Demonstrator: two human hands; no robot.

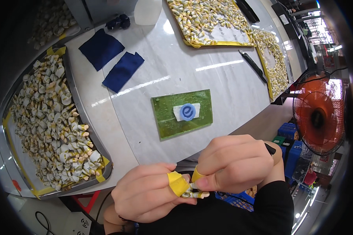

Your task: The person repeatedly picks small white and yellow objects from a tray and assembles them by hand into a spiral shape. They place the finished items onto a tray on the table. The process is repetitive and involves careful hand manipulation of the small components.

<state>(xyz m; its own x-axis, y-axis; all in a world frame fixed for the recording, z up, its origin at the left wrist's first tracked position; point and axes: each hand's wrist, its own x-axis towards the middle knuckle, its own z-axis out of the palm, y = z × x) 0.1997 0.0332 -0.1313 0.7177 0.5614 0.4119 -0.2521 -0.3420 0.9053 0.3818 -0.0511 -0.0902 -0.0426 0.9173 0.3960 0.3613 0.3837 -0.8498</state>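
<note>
Close to my body, below the table's near edge, my two hands meet. My left hand (147, 192) is closed on a small painted figurine (195, 194), white, grey and yellow with a skin-toned tip. Yellow tape wraps one of its fingers. My right hand (235, 162) is closed just beside the figurine, with its fingertips pinched near the top of it. Yellow tape covers a finger there too. A black handle end (270, 149) pokes out behind the right hand; the rest of that tool is hidden in the grip.
A green glass plate (162, 129) bears a blue round piece (188, 112). Left stands a tray (108, 166) heaped with figurines. Two more trays (208, 44) of small painted pieces lie far right. Blue cloths (102, 49), a black-handled knife (254, 66) and an orange fan (318, 117) are around.
</note>
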